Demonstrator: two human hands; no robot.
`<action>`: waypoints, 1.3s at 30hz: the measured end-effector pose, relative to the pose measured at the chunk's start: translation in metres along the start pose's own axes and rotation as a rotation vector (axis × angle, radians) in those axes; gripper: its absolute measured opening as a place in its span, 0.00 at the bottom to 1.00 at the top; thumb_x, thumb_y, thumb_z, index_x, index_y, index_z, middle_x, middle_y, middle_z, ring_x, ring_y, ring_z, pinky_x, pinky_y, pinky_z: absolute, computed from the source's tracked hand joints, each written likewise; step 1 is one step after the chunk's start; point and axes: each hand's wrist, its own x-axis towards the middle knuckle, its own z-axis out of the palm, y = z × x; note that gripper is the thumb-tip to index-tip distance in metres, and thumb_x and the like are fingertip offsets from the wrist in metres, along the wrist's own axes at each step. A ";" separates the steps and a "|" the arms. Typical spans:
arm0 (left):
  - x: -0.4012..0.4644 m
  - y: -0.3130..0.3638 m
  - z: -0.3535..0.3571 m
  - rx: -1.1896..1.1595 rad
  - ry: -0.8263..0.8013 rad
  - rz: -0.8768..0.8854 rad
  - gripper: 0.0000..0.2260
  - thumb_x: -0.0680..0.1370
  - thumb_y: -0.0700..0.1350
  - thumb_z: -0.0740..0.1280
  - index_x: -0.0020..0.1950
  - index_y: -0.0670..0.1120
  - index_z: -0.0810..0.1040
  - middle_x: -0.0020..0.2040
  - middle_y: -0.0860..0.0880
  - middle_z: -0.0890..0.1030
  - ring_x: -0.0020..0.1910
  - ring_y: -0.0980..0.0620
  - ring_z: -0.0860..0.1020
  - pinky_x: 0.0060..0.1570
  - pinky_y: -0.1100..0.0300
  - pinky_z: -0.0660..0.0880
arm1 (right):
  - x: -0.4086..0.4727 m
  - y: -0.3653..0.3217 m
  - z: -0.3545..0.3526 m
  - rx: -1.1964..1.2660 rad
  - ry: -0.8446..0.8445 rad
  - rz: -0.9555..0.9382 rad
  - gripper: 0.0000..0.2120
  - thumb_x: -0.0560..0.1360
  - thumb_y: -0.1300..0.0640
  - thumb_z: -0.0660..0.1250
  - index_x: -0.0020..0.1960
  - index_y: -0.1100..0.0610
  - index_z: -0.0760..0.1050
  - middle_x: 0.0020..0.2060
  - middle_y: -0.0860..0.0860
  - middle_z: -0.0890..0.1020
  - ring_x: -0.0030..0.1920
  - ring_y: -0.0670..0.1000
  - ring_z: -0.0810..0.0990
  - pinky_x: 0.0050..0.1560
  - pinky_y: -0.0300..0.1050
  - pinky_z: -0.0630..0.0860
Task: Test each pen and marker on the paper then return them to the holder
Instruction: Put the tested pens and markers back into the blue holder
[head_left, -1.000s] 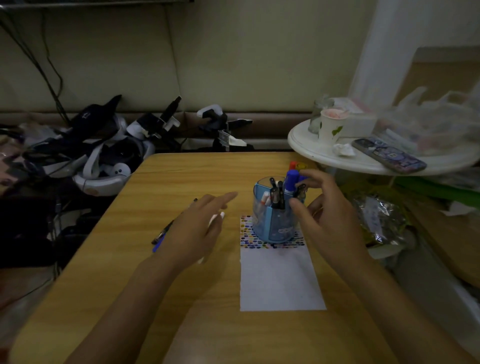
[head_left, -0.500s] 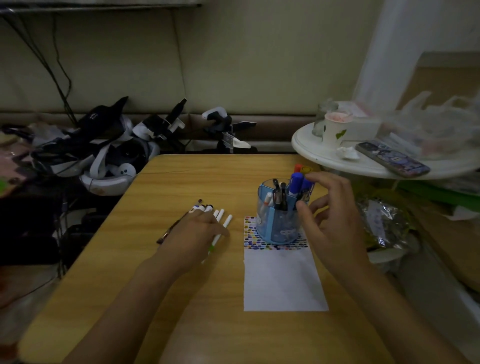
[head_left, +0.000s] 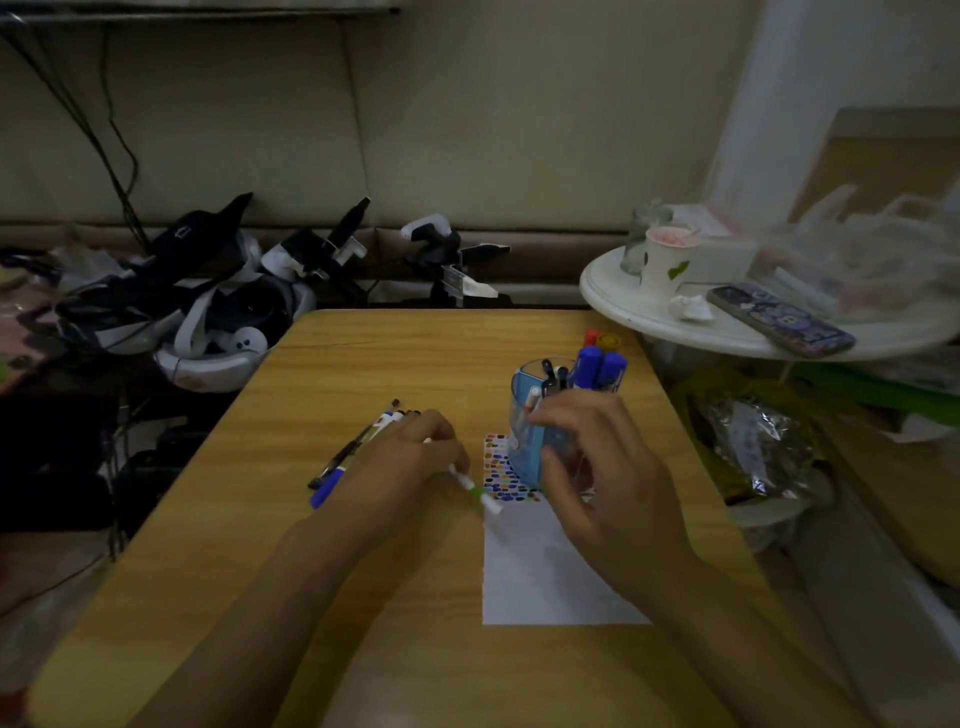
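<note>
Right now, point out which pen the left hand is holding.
The white pen with the green band, gripped by the left hand, tip over the paper; the other loose pens lie on the table.

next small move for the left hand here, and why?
Probably bring the white pen with the green band, which the left hand holds, down onto the blank paper. Its end already sits at the sheet's edge, and the right hand is at the holder.

Left hand (head_left: 410, 457) curled, knuckles up, pinching a marker (head_left: 475, 491). Right hand (head_left: 597, 473) hovers, fingers loosely bent, gripping nothing.
</note>
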 end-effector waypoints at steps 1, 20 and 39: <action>0.002 0.000 0.000 -0.031 0.023 0.012 0.08 0.74 0.41 0.73 0.50 0.52 0.82 0.52 0.52 0.77 0.50 0.48 0.77 0.41 0.49 0.77 | -0.001 0.000 0.001 0.003 -0.025 0.009 0.11 0.79 0.56 0.62 0.60 0.54 0.75 0.58 0.47 0.75 0.49 0.38 0.75 0.39 0.27 0.71; 0.010 0.032 -0.010 -0.238 0.231 0.025 0.10 0.81 0.51 0.62 0.53 0.48 0.80 0.46 0.54 0.79 0.43 0.56 0.77 0.40 0.55 0.75 | 0.002 0.001 0.000 0.311 -0.120 0.361 0.05 0.79 0.54 0.67 0.53 0.47 0.79 0.40 0.41 0.84 0.42 0.40 0.83 0.39 0.34 0.78; 0.021 0.042 -0.001 -0.365 0.126 -0.040 0.21 0.81 0.35 0.57 0.70 0.54 0.74 0.60 0.56 0.73 0.53 0.59 0.77 0.49 0.53 0.77 | 0.016 0.014 -0.037 0.415 0.217 0.345 0.11 0.82 0.45 0.56 0.51 0.49 0.73 0.34 0.48 0.80 0.33 0.49 0.80 0.33 0.42 0.77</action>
